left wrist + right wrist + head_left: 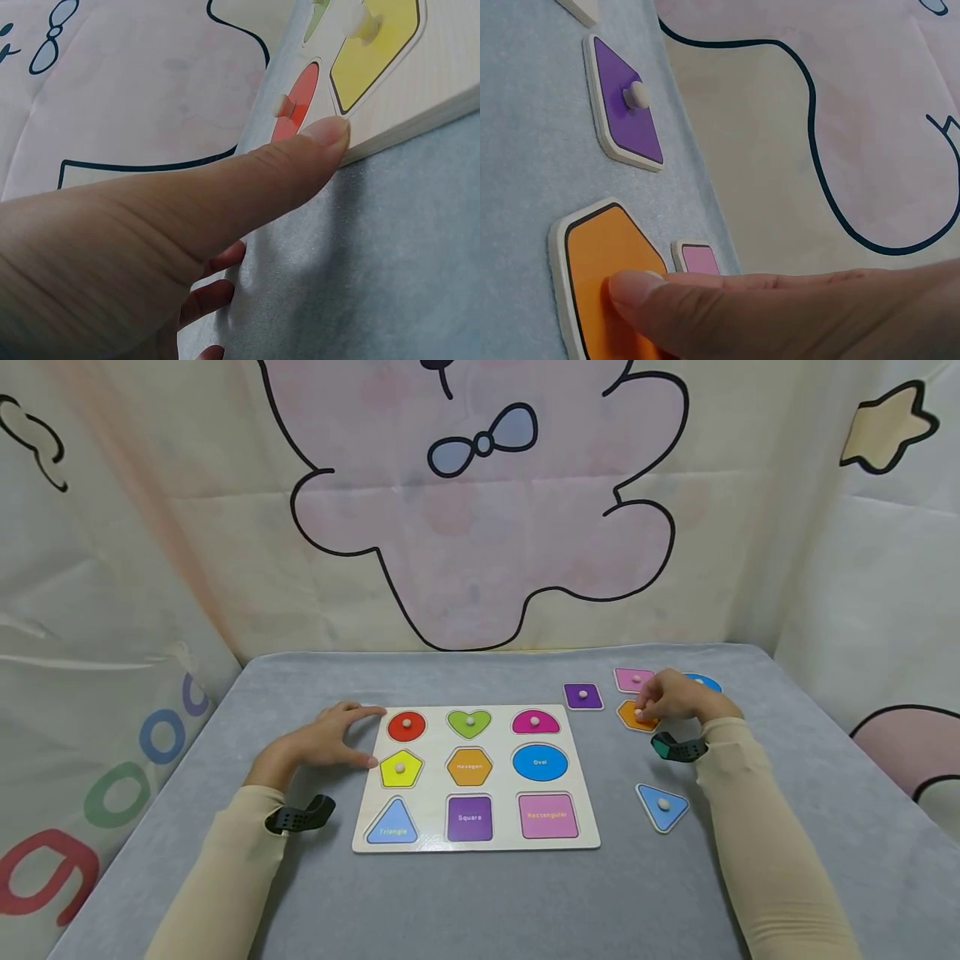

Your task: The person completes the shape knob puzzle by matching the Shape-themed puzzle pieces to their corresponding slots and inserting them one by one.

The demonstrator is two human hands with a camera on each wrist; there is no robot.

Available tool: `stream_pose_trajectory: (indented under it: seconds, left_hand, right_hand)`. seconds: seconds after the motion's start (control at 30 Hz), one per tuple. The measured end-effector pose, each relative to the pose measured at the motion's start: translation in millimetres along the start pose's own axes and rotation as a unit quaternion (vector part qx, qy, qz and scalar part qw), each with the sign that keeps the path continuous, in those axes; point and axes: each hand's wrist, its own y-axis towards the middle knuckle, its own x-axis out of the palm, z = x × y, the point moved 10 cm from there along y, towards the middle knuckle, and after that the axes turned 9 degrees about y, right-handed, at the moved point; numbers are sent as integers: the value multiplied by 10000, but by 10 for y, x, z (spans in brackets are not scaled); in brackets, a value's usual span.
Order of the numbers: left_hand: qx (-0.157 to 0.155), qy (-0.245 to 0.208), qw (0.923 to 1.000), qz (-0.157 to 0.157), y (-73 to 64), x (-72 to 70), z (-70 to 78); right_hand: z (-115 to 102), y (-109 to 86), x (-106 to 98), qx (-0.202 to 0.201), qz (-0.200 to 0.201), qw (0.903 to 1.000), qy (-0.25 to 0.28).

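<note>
A white shape puzzle board point(435, 777) lies flat on the table. My left hand point(327, 739) is at its left edge, index finger at the upper corner and thumb point(300, 154) touching the edge beside the yellow pentagon piece point(408, 775). My right hand point(678, 697) pinches the orange hexagon piece point(628, 717) at its knob, which the fingers hide; in the right wrist view the thumb point(660, 296) covers part of the orange hexagon. Red circle point(397, 727), green heart point(456, 721) and magenta semicircle point(522, 723) pieces sit in the board's top row.
Around the right hand lie a purple square piece point(576, 701), a pink rectangle piece point(625, 679) and a partly hidden blue oval piece point(708, 682). A blue triangle piece point(666, 817) lies nearer. Printed cloth point(480, 527) hangs behind the grey table point(480, 910).
</note>
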Motion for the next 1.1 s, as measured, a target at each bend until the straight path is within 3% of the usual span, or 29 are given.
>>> stream_pose_trajectory:
  seconds: [0.73, 1.1]
  left_hand:
    - [-50, -33, 10000, -52, 14, 11, -12]
    - [-93, -40, 9999, -42, 3, 3, 1]
  right_hand:
    - [-23, 13, 18, -80, -81, 9999, -74]
    - [-248, 23, -8, -471, 202, 9983, -294]
